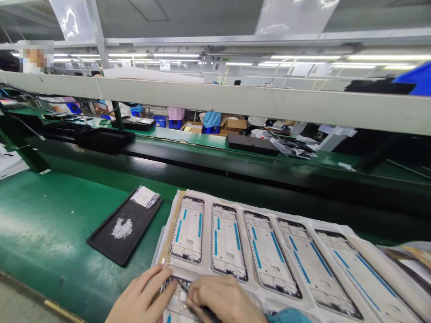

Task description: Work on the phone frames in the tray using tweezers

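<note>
At the bottom of the view, my right hand (pixel 224 296) grips a thin dark tool that looks like tweezers (pixel 183 285). Its tip meets the top end of a phone mid-frame (pixel 175 305), partly hidden by both hands. My left hand (pixel 143 294) rests over that frame's upper left corner, fingers stretched out and holding nothing visible. The frame lies in a white plastic tray (pixel 207 264). Several more phone mid-frames with blue strips, such as the leftmost one (pixel 188 229), lie in a row beyond my hands.
Left of the tray, a black shallow tray (pixel 111 251) carries a pile of small clear pieces (pixel 122 229) and a small plastic bag (pixel 145 196). A dark conveyor belt (pixel 161 168) runs behind the green bench (pixel 43 215). A pale shelf beam (pixel 215 99) crosses above; people sit beyond.
</note>
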`<state>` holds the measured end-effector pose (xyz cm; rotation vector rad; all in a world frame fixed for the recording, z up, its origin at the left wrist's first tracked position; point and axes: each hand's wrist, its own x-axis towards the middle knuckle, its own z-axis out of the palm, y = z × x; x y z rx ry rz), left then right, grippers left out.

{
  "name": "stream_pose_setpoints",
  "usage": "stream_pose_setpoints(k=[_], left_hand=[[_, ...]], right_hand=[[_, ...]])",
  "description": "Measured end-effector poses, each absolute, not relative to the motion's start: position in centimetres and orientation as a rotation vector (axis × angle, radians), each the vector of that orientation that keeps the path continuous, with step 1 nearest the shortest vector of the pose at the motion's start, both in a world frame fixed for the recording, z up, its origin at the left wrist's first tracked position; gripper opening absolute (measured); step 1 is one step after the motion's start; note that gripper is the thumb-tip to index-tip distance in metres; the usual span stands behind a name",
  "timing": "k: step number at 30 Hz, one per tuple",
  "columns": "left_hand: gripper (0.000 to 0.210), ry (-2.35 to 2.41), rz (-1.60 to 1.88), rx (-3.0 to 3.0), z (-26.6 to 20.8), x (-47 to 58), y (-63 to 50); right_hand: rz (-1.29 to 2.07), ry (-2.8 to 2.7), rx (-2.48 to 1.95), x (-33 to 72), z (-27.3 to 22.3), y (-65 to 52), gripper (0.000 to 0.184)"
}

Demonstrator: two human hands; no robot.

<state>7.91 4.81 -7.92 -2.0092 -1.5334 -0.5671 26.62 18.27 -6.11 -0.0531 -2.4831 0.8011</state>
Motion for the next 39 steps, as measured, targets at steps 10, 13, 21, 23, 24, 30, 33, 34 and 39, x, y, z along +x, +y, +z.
stream_pose_setpoints(k=[10, 13, 21, 23, 24, 30, 33, 34, 39], left_hand=[[0.052, -1.547, -0.561, -2.014, -8.1, 8.2, 4.7], [0.05, -1.545, -0.53, -2.024, -8.1, 8.2, 4.7], [0.045, -1.549, -0.518, -1.996, -7.5, 8.2, 4.8], [0.047, -1.531, -0.509, -2.003, -7.5, 8.2, 4.8], [0.048, -1.521, -0.511, -2.007, -7.5, 8.2, 4.8], [0.049, -1.514, -0.539, -2.008, -7.7, 8.0, 4.7], [0.048, -1.52, -0.518, -2.015, -7.8, 7.9, 4.6], [0.048, -1.532, -0.52, -2.02, -7.8, 7.9, 4.6], [0.052, -1.577, -0.506, -2.007, -7.7, 8.4, 4.7]], right_hand=[[1.118, -2.368, -0.315, 27.1, -5.4, 18.3, 0.019], [1.131, -2.366, -0.363, 27.1, -5.1, 18.1, 0.017], [1.074, -2.403, -0.371, 26.9, -5.6, 18.1, 0.019], [1.053, -2.402, -0.31, 26.7, -6.0, 18.2, 0.024], [1.045, -2.398, -0.275, 26.7, -6.2, 18.3, 0.026], [1.174, -2.374, -0.366, 26.8, -5.7, 18.3, 0.018], [1.242, -2.381, -0.472, 26.8, -5.3, 18.2, 0.017], [1.243, -2.391, -0.488, 26.7, -5.3, 18.2, 0.017], [1.135, -2.407, -0.475, 26.8, -5.5, 18.0, 0.015]])
